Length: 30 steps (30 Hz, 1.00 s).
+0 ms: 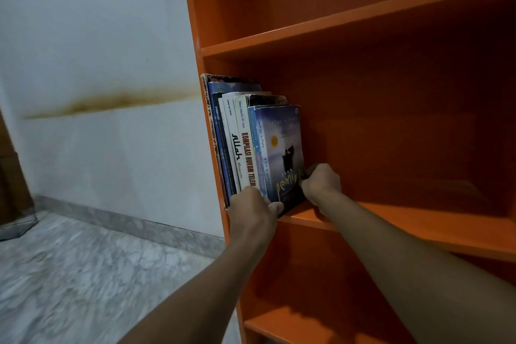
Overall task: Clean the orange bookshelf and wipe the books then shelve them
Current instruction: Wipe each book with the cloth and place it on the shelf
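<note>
Several books [240, 137] stand upright in a row at the left end of a shelf board [418, 226] in the orange bookshelf [363, 36]. The rightmost one is a dark blue book [284, 148] with a boat on its cover. My left hand [251, 212] grips the bottom front of the row, thumb on the blue book's lower edge. My right hand [321, 181] is curled against the blue book's lower right side, pressing it toward the others. No cloth is in view.
The shelf to the right of the books is bare, as are the shelves above and below. A white wall [97, 64] with a brown stain streak stands left of the bookshelf. Grey marble floor [83, 274] lies below, with a clear box [16, 223] at the far left.
</note>
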### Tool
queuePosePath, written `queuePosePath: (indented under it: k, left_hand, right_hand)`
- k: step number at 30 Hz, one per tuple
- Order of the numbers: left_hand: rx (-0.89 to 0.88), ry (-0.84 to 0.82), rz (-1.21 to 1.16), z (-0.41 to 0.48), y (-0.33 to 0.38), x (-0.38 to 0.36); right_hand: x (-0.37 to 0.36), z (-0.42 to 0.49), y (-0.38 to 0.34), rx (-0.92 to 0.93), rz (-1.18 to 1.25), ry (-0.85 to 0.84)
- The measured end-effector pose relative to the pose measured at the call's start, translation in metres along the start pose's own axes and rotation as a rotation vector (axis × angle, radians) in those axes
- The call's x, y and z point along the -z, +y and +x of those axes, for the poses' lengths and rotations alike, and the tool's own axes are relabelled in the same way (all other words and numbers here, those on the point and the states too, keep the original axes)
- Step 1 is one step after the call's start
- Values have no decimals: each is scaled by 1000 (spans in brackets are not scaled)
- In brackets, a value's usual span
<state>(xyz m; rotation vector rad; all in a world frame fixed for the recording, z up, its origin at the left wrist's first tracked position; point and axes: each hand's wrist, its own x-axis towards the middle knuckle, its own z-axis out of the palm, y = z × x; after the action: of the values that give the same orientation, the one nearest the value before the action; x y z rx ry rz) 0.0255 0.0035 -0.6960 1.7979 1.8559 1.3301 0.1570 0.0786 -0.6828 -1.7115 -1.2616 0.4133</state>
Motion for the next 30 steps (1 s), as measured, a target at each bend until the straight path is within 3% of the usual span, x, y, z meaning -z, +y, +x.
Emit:
queuePosePath:
  k: [8, 16, 22, 26, 30]
  left_hand:
    - [-37, -128, 47, -11, -12, 5]
    - [-198, -229, 77, -32, -26, 25]
    - [-297, -411, 196, -67, -48, 47]
    - [-345, -644, 320, -117, -59, 42]
    - [-492, -773, 425, -162, -72, 20]
  right_hand:
    - [12, -21, 3, 36, -120, -93]
    - [26, -75, -8, 78, -232, -25]
    - [37, -153, -5, 93, -367, 28]
    - [43, -220, 35, -22, -495, -75]
    - [48, -270, 71, -77, -598, -178]
